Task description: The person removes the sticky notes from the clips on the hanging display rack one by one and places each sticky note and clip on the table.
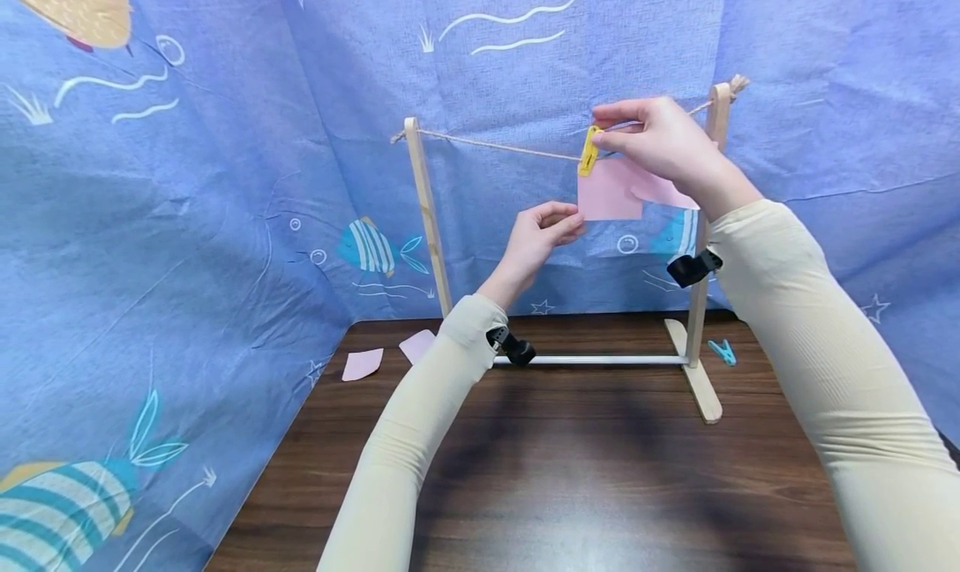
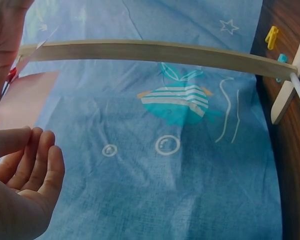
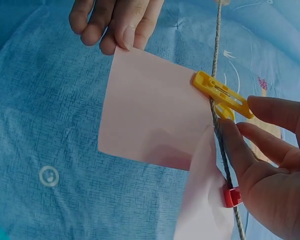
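Pink paper square point(image 1: 609, 197) just below twine, yellow clothespin point(image 1: 588, 152) at its upper corner

Right hand point(image 1: 663, 143), at the twine point(image 1: 498, 145), pinches the yellow clothespin's handle ends between thumb and fingers. Left hand point(image 1: 542, 232), below the twine, pinches the square's lower free corner, thumb against fingertips. Second pink sheet point(image 3: 202, 210) hangs from the twine by a red clothespin point(image 3: 233, 197), overlapping the square's edge. Full bite of the yellow clothespin on both paper and twine: cannot tell.

To do this well: keep the square's top edge against the twine, seat the clothespin over both, ease the squeeze slowly, and let the lower corner go last. Likely risk: paper slipping out or the neighbouring sheet getting caught.

Writing: no brand, label or text readable; backdrop cloth point(image 1: 510, 80) behind the twine shows printed drawings only.
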The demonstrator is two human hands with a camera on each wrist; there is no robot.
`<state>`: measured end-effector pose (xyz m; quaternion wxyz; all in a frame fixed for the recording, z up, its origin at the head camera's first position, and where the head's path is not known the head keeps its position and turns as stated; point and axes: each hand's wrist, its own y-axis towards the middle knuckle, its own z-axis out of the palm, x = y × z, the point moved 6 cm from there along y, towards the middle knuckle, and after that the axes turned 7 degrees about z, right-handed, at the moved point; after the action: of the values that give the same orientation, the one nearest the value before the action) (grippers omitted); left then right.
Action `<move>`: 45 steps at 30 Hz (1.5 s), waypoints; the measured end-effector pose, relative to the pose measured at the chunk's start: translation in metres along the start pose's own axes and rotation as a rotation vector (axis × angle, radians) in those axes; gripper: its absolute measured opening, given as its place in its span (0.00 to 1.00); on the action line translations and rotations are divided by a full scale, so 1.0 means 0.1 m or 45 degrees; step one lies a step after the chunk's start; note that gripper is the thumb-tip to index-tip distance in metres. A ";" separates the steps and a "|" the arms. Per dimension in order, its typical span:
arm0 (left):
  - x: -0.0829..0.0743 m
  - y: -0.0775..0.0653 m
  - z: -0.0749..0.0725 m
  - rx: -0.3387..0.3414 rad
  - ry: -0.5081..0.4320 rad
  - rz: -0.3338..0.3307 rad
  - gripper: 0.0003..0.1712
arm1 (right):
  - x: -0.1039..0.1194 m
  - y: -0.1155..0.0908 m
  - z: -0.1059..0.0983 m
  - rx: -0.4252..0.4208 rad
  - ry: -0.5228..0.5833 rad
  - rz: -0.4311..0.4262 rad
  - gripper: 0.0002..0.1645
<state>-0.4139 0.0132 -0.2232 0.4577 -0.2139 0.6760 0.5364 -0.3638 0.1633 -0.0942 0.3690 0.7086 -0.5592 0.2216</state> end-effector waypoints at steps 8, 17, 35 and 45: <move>-0.02 -0.03 -0.12 -0.029 0.059 0.049 0.13 | -0.05 0.02 -0.01 0.065 0.056 0.015 0.35; -0.12 -0.04 -0.23 -0.048 0.111 0.061 0.14 | -0.07 0.02 -0.03 0.088 0.017 0.042 0.37; -0.28 -0.09 -0.34 -0.039 0.160 0.089 0.13 | 0.01 0.04 0.02 0.141 -0.046 -0.012 0.35; -0.30 -0.11 -0.35 -0.034 0.171 0.090 0.13 | 0.02 0.00 0.02 0.108 -0.030 -0.028 0.33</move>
<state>-0.4043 -0.0288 -0.2034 0.3893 -0.2317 0.7050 0.5457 -0.3633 0.1604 -0.0938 0.3344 0.7323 -0.5457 0.2326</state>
